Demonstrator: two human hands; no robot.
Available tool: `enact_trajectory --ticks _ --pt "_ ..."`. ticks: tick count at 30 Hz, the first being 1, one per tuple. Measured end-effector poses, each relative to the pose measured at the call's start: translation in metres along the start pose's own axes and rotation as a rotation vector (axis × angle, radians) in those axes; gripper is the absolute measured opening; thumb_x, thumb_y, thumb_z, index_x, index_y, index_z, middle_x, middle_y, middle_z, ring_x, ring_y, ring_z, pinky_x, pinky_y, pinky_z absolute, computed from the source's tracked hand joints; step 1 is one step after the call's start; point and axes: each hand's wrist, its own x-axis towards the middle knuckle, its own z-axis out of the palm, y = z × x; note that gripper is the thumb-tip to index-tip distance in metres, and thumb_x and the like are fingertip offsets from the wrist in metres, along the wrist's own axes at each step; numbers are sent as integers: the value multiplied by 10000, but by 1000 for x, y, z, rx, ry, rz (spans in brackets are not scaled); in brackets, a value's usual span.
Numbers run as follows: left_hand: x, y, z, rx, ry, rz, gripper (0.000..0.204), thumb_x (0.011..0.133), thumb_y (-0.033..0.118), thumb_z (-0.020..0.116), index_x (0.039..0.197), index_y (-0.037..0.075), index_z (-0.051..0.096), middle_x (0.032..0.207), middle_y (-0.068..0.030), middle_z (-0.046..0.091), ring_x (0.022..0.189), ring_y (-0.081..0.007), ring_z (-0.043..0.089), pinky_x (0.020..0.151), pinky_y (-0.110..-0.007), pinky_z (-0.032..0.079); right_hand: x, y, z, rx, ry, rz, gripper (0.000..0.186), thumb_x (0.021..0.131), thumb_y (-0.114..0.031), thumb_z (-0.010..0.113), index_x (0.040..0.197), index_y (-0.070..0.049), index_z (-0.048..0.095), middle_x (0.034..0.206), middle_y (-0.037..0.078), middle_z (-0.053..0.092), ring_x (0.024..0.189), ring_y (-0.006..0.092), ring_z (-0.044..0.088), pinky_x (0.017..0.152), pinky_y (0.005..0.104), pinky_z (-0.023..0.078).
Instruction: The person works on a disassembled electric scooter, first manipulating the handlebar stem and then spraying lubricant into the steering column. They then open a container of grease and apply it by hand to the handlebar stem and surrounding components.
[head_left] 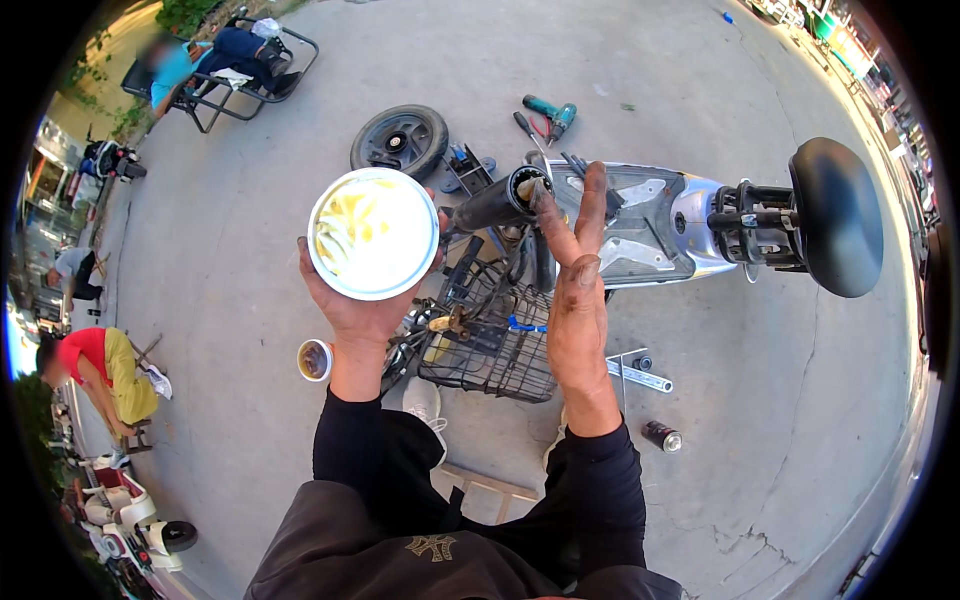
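A round white tub [385, 268] with yellowish grease smeared inside rests in my left hand [352, 318], whose fingers wrap around its sides. My right hand [580, 320] is raised with two darkly stained fingers stretched out and apart. A pale dab of grease seems to sit by the tip of one finger, right at the open end of a black tube [488, 208]. That tube belongs to the partly dismantled electric scooter [690, 225] lying on its side. Whether the fingertip touches the tube rim, I cannot tell.
A wire basket [490, 370] lies before my feet. Around it are a loose wheel [400, 140], a cordless drill [562, 121], a small cup [315, 360] of brown stuff, a wrench [640, 376] and a spray can [662, 436]. People sit at the left.
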Motion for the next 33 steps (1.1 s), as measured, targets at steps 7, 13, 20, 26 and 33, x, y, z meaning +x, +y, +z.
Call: enact_trajectory --ticks 7,13,20,26,33 --pt "-2 5 1 -46 0 -10 999 832 821 517 1592 195 348 1573 -260 398 1404 -541 416 1031 -597 480 1 4 6 40 25 -12 691 1109 -538 194 1512 -93 535 1732 186 102 1597 406 9 1260 543 32" --pt "-2 3 -2 35 39 -1 1011 847 811 505 1624 201 291 1632 -270 297 1446 -507 365 1073 -580 447 2 4 7 30 27 46 802 1039 -720 212 1470 -168 601 1736 149 106 1606 358 28 1258 575 61" --pt "-2 2 -2 49 62 9 997 858 814 485 1624 205 289 1630 -277 293 1447 -516 362 1073 -606 449 6 -11 9 -114 2 -58 831 1038 -705 218 1379 -97 671 1717 209 161 1594 409 50 1255 550 53" --pt "-1 5 -9 -68 -48 -28 993 853 812 487 1609 193 312 1606 -291 328 1434 -558 374 1096 -637 449 8 2 -5 -6 141 -28 860 1003 -774 183 1411 -182 655 1716 144 203 1604 347 52 1254 595 4" --pt "-2 4 -1 -43 37 -15 1003 849 792 523 1625 205 281 1634 -280 275 1446 -530 353 1048 -618 482 11 15 -12 -29 122 -18 809 1038 -715 190 1404 -167 658 1702 162 238 1600 353 83 1260 573 26"
